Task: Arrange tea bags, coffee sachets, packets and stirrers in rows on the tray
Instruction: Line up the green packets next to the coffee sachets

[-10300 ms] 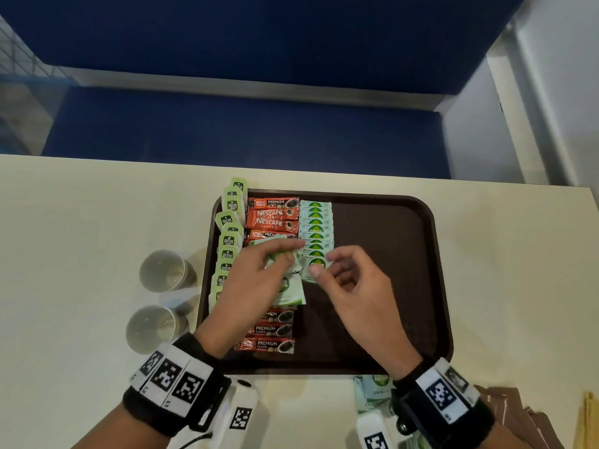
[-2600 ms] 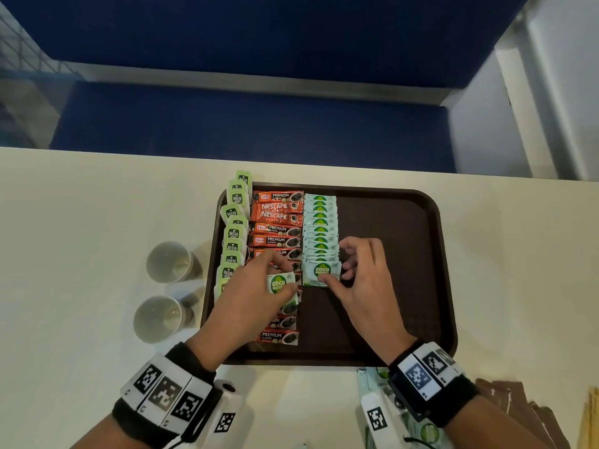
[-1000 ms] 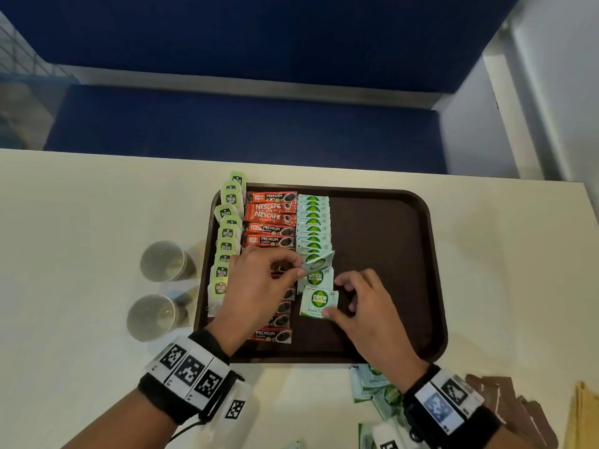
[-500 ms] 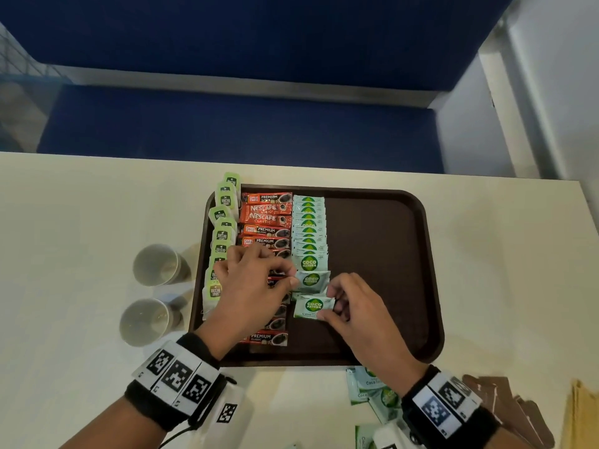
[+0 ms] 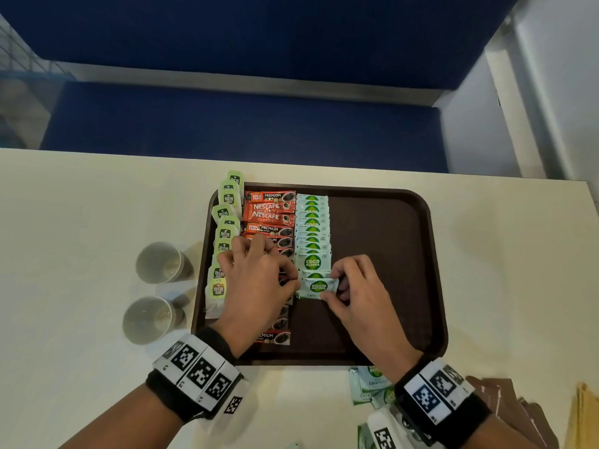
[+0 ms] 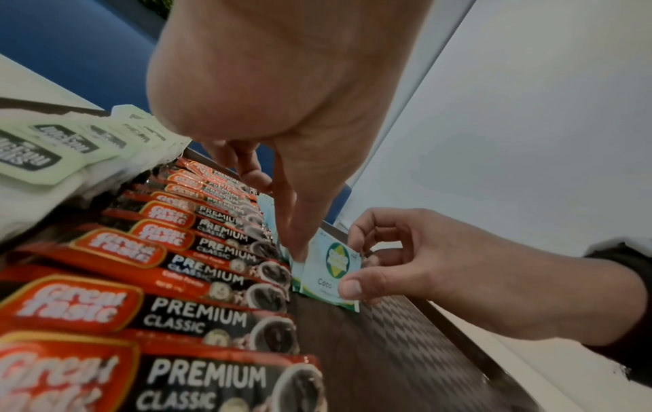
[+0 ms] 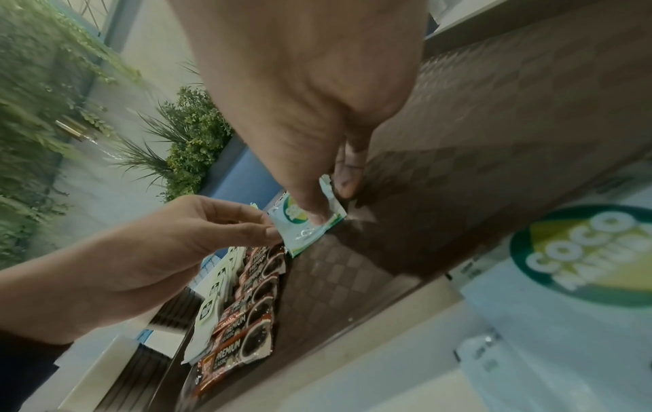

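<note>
On the brown tray (image 5: 382, 241) lie three rows: green-tagged tea bags (image 5: 224, 233) at the left, red coffee sachets (image 5: 269, 212) beside them, then pale green Coco Natura packets (image 5: 312, 228). At this third row's near end, both hands hold one packet (image 5: 319, 287). My right hand (image 5: 334, 288) pinches its right edge between thumb and fingers. My left hand (image 5: 293, 282) pinches its left edge, fingers curled over the sachets. In the left wrist view the packet (image 6: 330, 267) tilts up off the tray. The right wrist view shows the packet (image 7: 303, 231) between both hands.
Two paper cups (image 5: 162, 262) (image 5: 149, 319) stand on the table left of the tray. Loose Coco packets (image 5: 369, 384) lie by my right wrist. Brown packets (image 5: 505, 403) and something yellow (image 5: 586, 416) lie at the lower right. The tray's right half is bare.
The right hand has brought the nearest packet up the tray so that it overlaps the one before it. The left hand's thumb and finger have come onto its left edge.
</note>
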Motion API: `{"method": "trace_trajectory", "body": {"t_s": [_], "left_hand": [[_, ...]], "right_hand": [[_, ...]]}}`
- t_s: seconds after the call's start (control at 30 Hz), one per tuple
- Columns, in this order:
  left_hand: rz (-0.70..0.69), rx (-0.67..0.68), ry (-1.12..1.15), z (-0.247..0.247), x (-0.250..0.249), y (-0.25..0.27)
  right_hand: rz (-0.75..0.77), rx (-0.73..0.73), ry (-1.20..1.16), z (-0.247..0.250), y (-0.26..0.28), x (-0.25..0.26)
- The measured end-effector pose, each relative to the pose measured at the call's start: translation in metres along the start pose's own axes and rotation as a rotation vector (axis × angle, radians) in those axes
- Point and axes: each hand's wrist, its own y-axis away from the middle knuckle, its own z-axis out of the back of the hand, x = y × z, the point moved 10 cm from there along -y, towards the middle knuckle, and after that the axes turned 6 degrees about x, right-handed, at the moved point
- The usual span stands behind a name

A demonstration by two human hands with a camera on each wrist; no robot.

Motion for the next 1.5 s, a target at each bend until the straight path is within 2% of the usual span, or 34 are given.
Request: {"method": "trace_trajectory", "body": {"t_s": [0.27,0.67,1.17,1.5], "left_hand": [[-0.046,-0.064,0.010,0.005,-0.001,0.007],[-0.051,-0.054,-0.147,0.002,-0.005,0.009],[-0.029,-0.124,-0.107,0.003,0.002,0.004],[-0.014,-0.144,-0.064,0.003,0.004,0.002]], "right_hand": [[-0.025,0.011,-0.012,-0.004,-0.002,-0.004],[-0.071,-0.036,-0.166,0.000,-0.005,-0.006],[-0.038,-0.108,-0.279,0.002,-0.010,-0.004],[-0.106,-0.106,-0.318,-0.001,-0.007,-0.016]]}}
